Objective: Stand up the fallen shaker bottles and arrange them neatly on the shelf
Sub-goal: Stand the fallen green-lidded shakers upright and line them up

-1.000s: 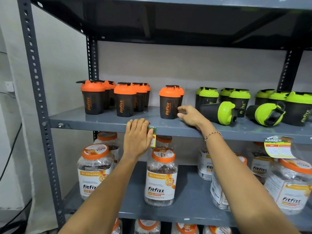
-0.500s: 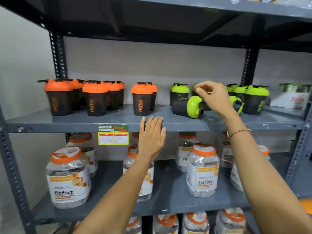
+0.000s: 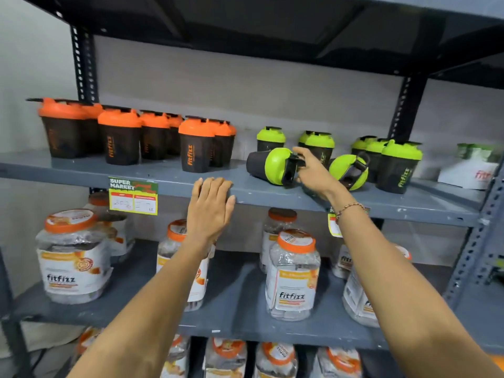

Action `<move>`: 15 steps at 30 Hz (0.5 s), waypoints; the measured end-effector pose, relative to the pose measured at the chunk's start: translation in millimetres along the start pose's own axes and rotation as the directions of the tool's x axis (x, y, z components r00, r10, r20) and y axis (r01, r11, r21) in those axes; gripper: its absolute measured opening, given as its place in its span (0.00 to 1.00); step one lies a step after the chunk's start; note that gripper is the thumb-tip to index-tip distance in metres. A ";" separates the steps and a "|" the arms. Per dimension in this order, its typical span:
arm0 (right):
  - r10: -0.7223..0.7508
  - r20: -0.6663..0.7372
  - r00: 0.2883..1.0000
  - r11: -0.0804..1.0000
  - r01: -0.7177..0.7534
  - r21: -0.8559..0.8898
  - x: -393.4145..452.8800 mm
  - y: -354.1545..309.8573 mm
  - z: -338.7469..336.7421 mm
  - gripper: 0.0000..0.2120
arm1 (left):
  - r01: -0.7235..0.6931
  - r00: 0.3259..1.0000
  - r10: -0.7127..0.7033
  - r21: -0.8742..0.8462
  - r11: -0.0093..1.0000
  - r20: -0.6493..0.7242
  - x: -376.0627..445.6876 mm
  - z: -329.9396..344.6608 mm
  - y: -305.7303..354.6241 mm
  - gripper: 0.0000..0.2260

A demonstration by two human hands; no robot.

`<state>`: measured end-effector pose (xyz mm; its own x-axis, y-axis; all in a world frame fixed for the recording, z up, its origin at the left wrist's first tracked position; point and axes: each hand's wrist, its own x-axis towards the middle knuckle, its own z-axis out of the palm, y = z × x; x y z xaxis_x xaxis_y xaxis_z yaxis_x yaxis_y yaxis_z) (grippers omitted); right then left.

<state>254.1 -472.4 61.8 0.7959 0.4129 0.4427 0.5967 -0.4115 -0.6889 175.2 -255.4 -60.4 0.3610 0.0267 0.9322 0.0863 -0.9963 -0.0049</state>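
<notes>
Two black shaker bottles with green lids lie on their sides on the grey shelf [image 3: 163, 174]. My right hand [image 3: 313, 171] pinches the black lid loop of the left fallen shaker [image 3: 270, 166], whose lid faces right. The second fallen shaker [image 3: 350, 171] lies just right of my wrist. Upright green-lidded shakers [image 3: 399, 166] stand behind and to the right. Upright orange-lidded shakers [image 3: 196, 144] fill the left half. My left hand [image 3: 211, 205] rests flat on the shelf's front edge, fingers together, holding nothing.
A price tag [image 3: 133, 196] hangs on the shelf edge at left. Plastic jars with orange lids [image 3: 293, 276] crowd the shelf below. A white box [image 3: 469, 173] sits at the far right. A dark upper shelf overhangs the shakers.
My right hand came down from above the green lids and closed on the left fallen shaker's lid loop. The view shifted right then back; my left hand stayed on the shelf edge.
</notes>
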 end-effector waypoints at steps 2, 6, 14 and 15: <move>-0.003 0.009 1.000 1.000 0.002 0.030 2.1 1.4 3.6 0.29 | 0.003 1.000 -0.003 0.005 1.000 0.022 1.2 -2.3 -0.8 0.17; -0.067 0.074 0.995 0.995 0.072 -0.066 8.7 2.3 4.5 0.27 | 0.020 0.999 -0.020 -0.011 1.000 0.043 2.4 -4.7 0.3 0.18; -0.290 0.257 0.922 0.819 0.378 -0.431 36.6 -5.1 5.4 0.44 | 0.005 0.999 -0.006 0.010 1.000 0.037 2.8 -5.0 -2.4 0.18; -0.283 0.301 0.911 0.803 0.397 -0.446 40.3 -6.7 9.5 0.47 | -0.010 0.999 0.010 0.016 1.000 0.032 2.2 -4.5 -3.7 0.18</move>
<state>281.3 -445.3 78.8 0.5253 0.7368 0.4257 0.8401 -0.5287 -0.1215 171.5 -252.0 -56.7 0.3914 0.0195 0.9200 0.0973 -0.9950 -0.0204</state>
